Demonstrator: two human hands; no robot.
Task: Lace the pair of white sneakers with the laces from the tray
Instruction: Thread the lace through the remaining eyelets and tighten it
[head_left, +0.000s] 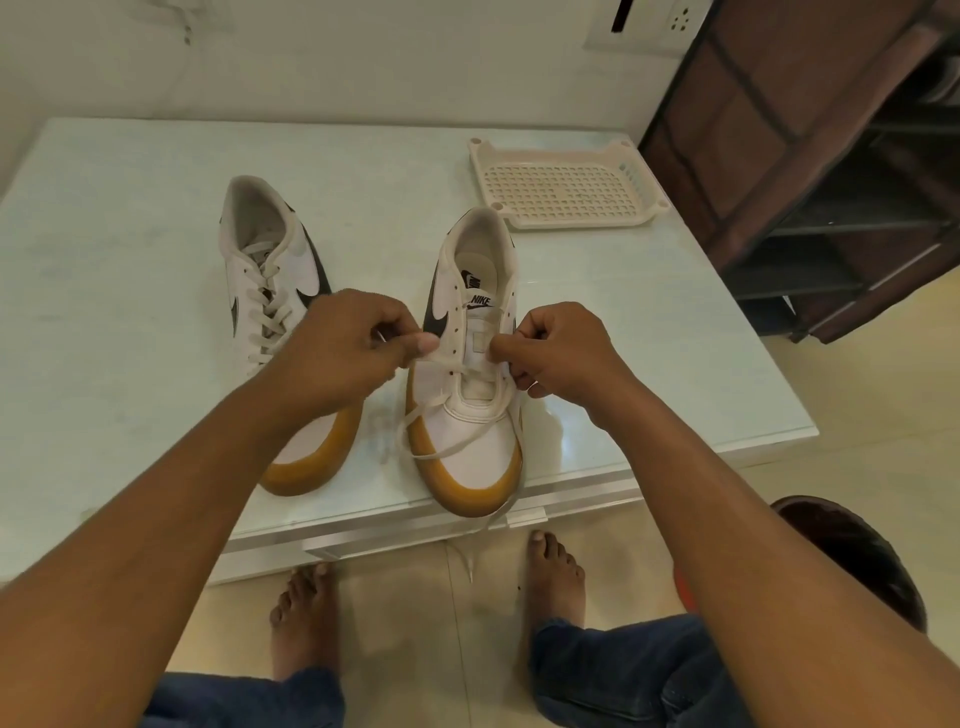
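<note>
White leather sneaker with dark swoosh, already laced (270, 291): lies out past the left grip, its toe hidden under that wrist; a cream lace criss-crosses up its eyelets, so this one looks done.
Left hand (343, 345): closed in a pinch, with thumb and forefinger holding the flat cream lace (425, 413) just beside the left eyelet row of the second shoe.
White leather sneaker with amber gum sole, part laced (467, 467): sits between the two grips, with its long axis running straight away from the person, toe nearest and heel far. Only the lowest eyelets carry lace; the upper holes show bare.
Lace: flat, soft and slack. One run loops loosely across the toe cap below the grips, and another drops down the shoe's right side and off the table edge.
Right hand (558, 353): fingers curled at the right eyelet row, touching the shoe. It appears to pinch the other run of the lace, though the fingers hide the contact itself.
Relation that matters: the next bare eyelets lie just beyond both grips, toward the heel. The left hand holds a free length nearest them, so I judge the next pass crosses from that grip over the tongue toward the right row.
Cream perforated plastic tray (566, 189): well beyond the right grip and outward of it; no lace shows in it.
Pale glass-topped table (130, 234): carries both shoes and the tray.
</note>
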